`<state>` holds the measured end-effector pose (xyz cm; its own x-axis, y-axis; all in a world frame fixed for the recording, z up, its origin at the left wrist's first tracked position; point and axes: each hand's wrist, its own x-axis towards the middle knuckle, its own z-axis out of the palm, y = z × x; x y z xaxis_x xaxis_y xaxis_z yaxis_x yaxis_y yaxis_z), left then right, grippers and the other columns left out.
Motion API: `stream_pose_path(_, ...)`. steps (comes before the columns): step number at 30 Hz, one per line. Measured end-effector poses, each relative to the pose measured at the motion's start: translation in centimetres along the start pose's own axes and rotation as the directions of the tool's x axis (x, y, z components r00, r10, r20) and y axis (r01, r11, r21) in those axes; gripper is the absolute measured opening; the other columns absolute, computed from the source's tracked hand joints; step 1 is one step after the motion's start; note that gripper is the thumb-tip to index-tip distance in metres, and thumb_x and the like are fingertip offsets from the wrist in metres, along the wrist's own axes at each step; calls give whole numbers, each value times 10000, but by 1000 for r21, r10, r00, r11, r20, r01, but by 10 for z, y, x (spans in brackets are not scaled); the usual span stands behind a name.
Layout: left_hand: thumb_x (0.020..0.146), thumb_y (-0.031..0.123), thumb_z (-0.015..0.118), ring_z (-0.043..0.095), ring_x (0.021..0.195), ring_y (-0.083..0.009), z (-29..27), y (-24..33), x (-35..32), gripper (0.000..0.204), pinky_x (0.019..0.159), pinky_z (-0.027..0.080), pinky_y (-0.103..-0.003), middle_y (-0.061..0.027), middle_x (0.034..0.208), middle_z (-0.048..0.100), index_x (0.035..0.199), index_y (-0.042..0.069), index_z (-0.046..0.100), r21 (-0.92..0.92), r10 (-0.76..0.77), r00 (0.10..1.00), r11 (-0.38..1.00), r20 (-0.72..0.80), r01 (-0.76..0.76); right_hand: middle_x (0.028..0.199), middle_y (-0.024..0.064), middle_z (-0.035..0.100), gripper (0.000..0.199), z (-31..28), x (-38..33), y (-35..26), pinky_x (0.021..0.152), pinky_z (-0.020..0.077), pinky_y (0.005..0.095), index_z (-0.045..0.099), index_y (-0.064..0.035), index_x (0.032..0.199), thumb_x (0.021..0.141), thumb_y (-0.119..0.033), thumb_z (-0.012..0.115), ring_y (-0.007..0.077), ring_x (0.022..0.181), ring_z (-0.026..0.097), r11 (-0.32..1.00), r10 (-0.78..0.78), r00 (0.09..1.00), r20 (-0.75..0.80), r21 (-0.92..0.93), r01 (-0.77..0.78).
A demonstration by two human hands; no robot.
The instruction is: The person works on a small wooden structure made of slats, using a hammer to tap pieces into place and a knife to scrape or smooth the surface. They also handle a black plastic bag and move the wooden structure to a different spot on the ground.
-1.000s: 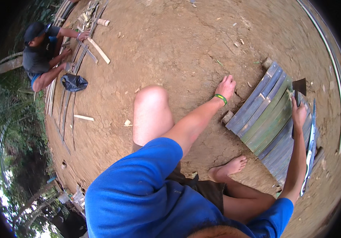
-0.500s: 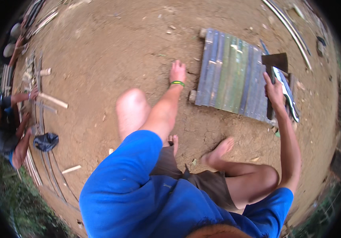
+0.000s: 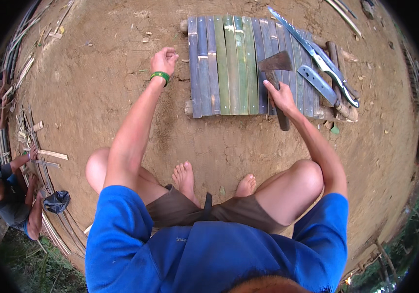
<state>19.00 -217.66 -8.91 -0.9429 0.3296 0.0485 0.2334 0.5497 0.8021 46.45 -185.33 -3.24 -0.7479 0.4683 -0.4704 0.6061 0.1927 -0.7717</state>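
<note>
My right hand grips the dark handle of a hatchet, its broad metal head pointing away from me. The hatchet is over the right half of a panel of bamboo slats, some green and some greyish. Just left of the panel, my left hand has its fingers curled together; whatever they hold, if anything, is too small to make out. A green band circles that wrist. Beside the hatchet lie a cleaver-like blade with holes and a curved pruning saw with a black-and-white handle.
Round wooden pieces stick out at the panel's right side. On the far left a person works with sticks, near a black plastic bag. Long poles lie at the upper right. My bare feet rest on brown soil.
My right hand has brought the hatchet from the panel's right edge leftward over the slats. My left hand's fingers have drawn together. The whole view has shifted as my head turned.
</note>
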Motion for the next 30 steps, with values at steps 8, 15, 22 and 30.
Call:
stream_pose_path(8, 856, 83, 740, 699, 874, -178, 50, 90, -122, 220, 821, 564, -304, -86, 1049, 746, 1070, 120, 777, -252, -241, 968, 934, 74, 252, 577, 39, 553, 481, -17, 12, 28, 420, 431, 326, 573, 14, 804, 911, -433, 718, 134, 440, 535, 999, 50, 997, 51, 6, -51)
stream_pose_path(15, 798, 46, 775, 703, 793, -164, 71, 80, -180, 216, 763, 564, -291, -106, 881, 752, 1013, 33, 774, -214, -250, 965, 941, 74, 260, 565, 67, 576, 515, -8, 13, 36, 430, 454, 347, 596, 23, 832, 888, -471, 728, 163, 432, 563, 999, 32, 997, -69, -10, -33)
stream_pose_path(22, 806, 88, 814, 690, 829, -111, 73, 50, -188, 209, 783, 550, -260, -69, 929, 763, 1002, 26, 777, -363, -226, 971, 900, 81, 240, 560, 88, 596, 545, 4, 10, 31, 445, 471, 365, 638, 44, 841, 875, -493, 724, 188, 436, 590, 999, -18, 991, -135, -47, 12)
stream_pose_path(30, 802, 57, 802, 697, 793, -128, 77, 48, -184, 161, 739, 555, -270, -77, 883, 759, 952, 3, 776, -484, -261, 953, 821, 155, 303, 567, 42, 566, 457, 6, 12, 45, 421, 443, 321, 585, -17, 788, 898, -439, 723, 136, 438, 545, 993, -30, 971, -236, -117, 3)
